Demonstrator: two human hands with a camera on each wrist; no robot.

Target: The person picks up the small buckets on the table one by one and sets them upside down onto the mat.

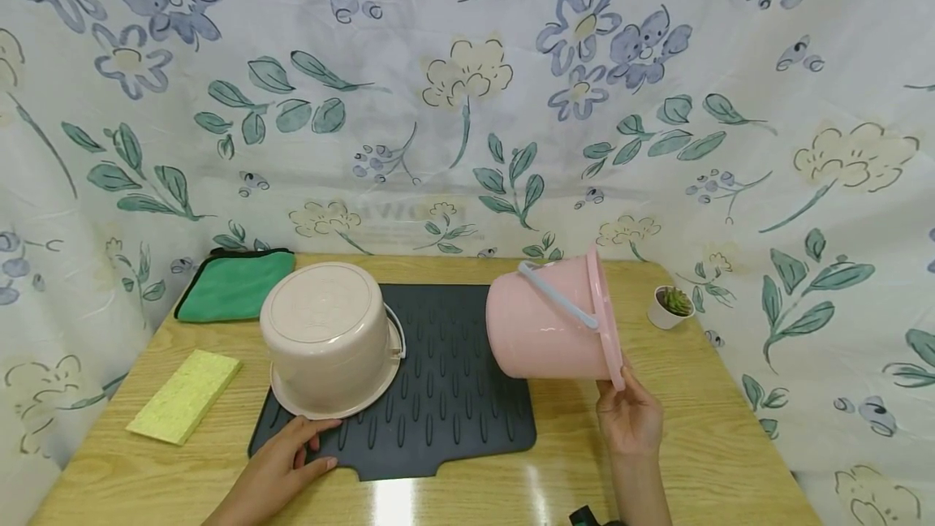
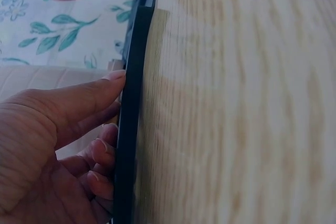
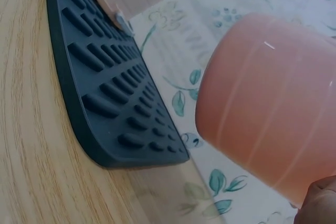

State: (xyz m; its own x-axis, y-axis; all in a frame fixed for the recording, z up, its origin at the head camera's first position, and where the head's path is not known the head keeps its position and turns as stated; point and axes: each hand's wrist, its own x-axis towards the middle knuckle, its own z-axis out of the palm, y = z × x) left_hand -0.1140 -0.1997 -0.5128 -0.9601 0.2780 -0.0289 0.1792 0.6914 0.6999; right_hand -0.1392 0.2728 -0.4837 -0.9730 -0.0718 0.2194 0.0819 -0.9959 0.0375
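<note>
My right hand (image 1: 632,416) grips the rim of a pink bucket (image 1: 548,319), which is tipped on its side with its base to the left and its mouth to the right. In the right wrist view the bucket (image 3: 273,98) hangs above the table, and only part of the hand shows at the corner. A beige bucket (image 1: 321,331) stands upside down on the left part of a dark ribbed drying mat (image 1: 438,364). Down at the mat's front left edge rests my left hand (image 1: 285,457), fingers loosely bent, with the index fingertip close below the beige bucket's rim.
On the left of the wooden table (image 1: 701,428) lie a yellow sponge (image 1: 186,396) and a green cloth (image 1: 237,284) with dark edging. A small potted succulent (image 1: 670,307) stands at the right. Behind hangs a flowered curtain (image 1: 467,144).
</note>
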